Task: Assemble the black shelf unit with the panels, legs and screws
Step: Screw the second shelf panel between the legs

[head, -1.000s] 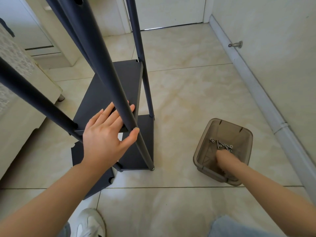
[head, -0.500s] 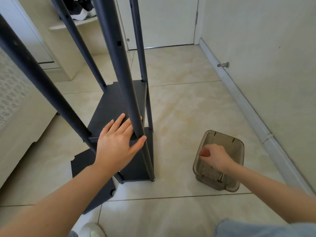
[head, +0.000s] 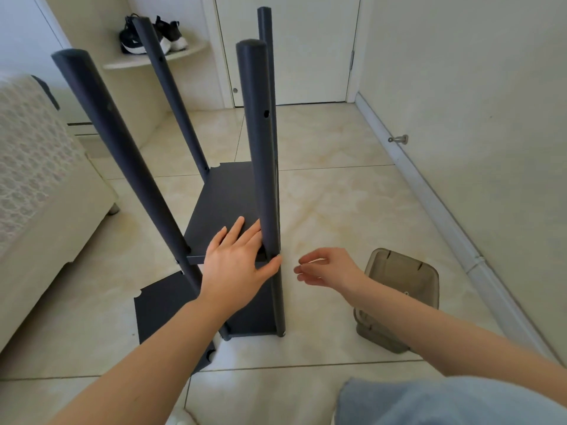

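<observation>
Left hand (head: 236,265): forefinger tip lost behind near leg (head: 260,148).
Right hand (head: 325,266): small item (head: 308,262) pinched at thumb and forefinger, too small to name.
Plastic bin (head: 402,271): near wall hidden by right forearm; contents not made out.
Loose panel (head: 162,311) on floor: one corner covered by left forearm.
Sneakers (head: 176,38): partly behind far leg (head: 171,96).
White shoe (head: 181,418): cut off by bottom edge.

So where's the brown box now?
In the head view, the box sits lower right on the floor, beside the right hand, right of the nearest black leg.
</observation>
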